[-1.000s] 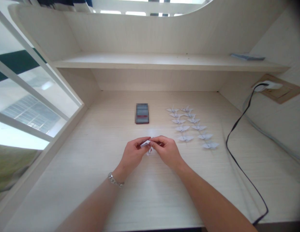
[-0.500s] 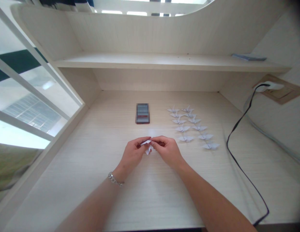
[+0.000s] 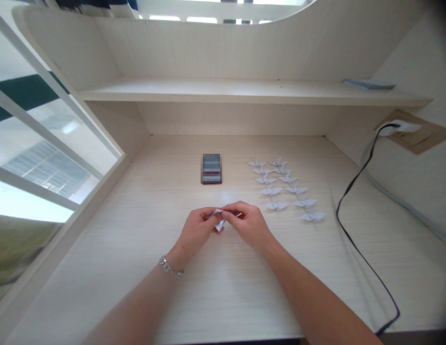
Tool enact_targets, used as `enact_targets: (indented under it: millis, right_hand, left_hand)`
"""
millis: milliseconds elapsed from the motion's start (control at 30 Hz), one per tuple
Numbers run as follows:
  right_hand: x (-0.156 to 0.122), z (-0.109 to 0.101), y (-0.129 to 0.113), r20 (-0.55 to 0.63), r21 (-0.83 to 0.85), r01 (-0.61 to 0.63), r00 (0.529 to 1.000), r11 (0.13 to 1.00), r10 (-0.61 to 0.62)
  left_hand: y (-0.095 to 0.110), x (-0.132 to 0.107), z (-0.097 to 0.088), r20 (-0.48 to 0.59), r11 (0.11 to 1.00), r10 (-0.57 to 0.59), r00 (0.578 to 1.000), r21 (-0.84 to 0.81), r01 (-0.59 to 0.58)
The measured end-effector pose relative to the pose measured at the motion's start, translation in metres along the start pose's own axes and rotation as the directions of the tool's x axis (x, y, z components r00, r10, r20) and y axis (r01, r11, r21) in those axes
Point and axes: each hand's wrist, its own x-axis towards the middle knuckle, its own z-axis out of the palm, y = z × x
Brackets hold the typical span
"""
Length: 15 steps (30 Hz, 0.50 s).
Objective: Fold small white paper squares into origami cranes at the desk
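Observation:
A small piece of folded white paper is pinched between both hands above the middle of the desk. My left hand, with a silver bracelet on its wrist, closes on the paper's left side. From the right, my right hand grips its upper edge with thumb and forefinger. Fingers cover much of the paper, so its full shape is hidden. To the right of my hands lie several white paper cranes in two slanting columns.
A dark, blurred rectangular object lies beyond my hands on the pale desk. On the right, a black cable runs from a wall socket to the desk's front edge. A shelf spans the back, with a thin bluish item on it.
Both hands hold nearly the same place. The paper has turned slightly between my fingers, its upper flap now less visible, and my right fingertips have shifted a little left over it.

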Motion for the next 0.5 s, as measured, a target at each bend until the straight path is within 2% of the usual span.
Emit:
enact_targets:
  millis: [133, 500]
  right_hand:
    - [-0.0006, -0.0004, 0.0001, -0.019, -0.043, 0.050, 0.999, 0.998, -0.050]
    - [-0.0020, 0.0026, -0.0033, -0.020, 0.011, 0.047, 0.999, 0.999, -0.047]
  left_hand:
    - [-0.0020, 0.0002, 0.0007, 0.042, 0.999, -0.039, 0.998, 0.001, 0.039]
    - [-0.0068, -0.0022, 0.0004, 0.114, 0.991, -0.124, 0.986, 0.064, 0.118]
